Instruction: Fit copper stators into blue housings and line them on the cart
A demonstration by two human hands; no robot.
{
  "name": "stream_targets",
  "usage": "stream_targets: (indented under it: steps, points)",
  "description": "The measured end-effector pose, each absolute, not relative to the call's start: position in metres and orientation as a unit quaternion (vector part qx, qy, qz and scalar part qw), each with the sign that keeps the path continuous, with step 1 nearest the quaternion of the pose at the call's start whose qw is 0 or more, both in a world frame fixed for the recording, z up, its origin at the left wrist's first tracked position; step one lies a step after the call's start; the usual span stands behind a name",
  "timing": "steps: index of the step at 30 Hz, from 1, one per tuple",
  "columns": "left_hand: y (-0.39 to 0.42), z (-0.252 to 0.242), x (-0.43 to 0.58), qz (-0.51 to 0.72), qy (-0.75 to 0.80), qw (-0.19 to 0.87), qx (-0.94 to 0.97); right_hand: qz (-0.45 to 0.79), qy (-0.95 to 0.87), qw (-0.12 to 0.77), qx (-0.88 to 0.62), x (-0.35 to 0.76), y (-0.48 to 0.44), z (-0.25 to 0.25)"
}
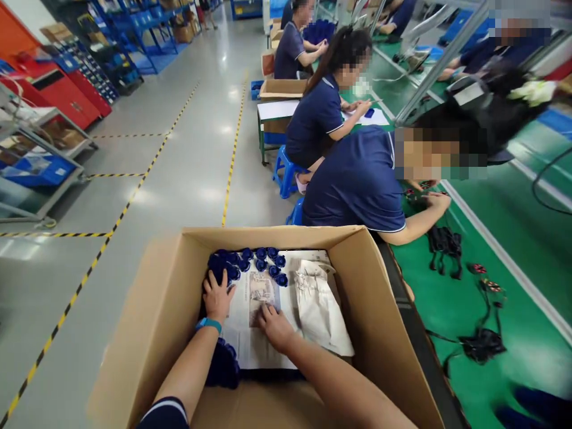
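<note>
Inside a cardboard box (pixel 393 333), a printed sheet of paper (pixel 239 339) lies over the contents. Several small dark blue round parts (pixel 261 263) sit in rows along its far edge, and more are heaped in the far left corner. My left hand (pixel 217 296) has its fingers spread and rests against that heap. Over the middle of the sheet is my right hand (pixel 274 328), fingers loosely bent and slightly apart, tips on the paper; nothing shows in them. To its right lies a crumpled off-white cloth or paper bag (pixel 322 310). Another dark blue pile (pixel 223 364) shows at the near left.
Right of the box runs a green worktable (pixel 527 333) with black cabled parts (pixel 482 345). A co-worker in a navy shirt (pixel 353 179) leans over it just beyond the box; others sit farther along. Grey floor with yellow-black tape (pixel 129 202) lies left.
</note>
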State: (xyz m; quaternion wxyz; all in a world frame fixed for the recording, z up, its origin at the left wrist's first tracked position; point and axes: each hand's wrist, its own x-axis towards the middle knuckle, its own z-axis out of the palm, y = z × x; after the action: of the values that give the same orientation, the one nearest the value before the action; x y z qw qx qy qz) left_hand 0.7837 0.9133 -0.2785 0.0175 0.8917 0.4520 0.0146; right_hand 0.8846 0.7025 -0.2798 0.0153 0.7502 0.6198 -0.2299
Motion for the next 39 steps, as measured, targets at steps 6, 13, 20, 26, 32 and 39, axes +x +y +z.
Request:
stream_targets:
  steps: [6, 13, 20, 26, 32, 39]
  points:
    - [0.933, -0.278, 0.789, -0.003, 0.457, 0.07, 0.887, -0.155, 0.469, 0.024, 0.869, 0.925, 0.7, -0.278]
    - [0.933, -0.281, 0.792, -0.012, 0.468, 0.053, 0.882, -0.171, 0.385, 0.057, 0.905, 0.969, 0.735, -0.259]
    - [0.943, -0.286, 0.788, -0.02, 0.424, 0.036, 0.905, -0.203, 0.388, 0.024, 0.899, 0.973, 0.755, -0.246]
    - [0.942, -0.27, 0.777, -0.024, 0.382, 0.03, 0.923, -0.207, 0.391, -0.049, 0.896, 0.962, 0.739, -0.197]
    - [0.927, -0.237, 0.763, -0.033, 0.354, 0.002, 0.935, -0.183, 0.381, -0.192, 0.886, 0.944, 0.681, -0.122]
    - [0.914, -0.2, 0.759, 0.019, 0.279, -0.028, 0.96, -0.083, 0.305, -0.454, 0.833, 0.924, 0.576, -0.053]
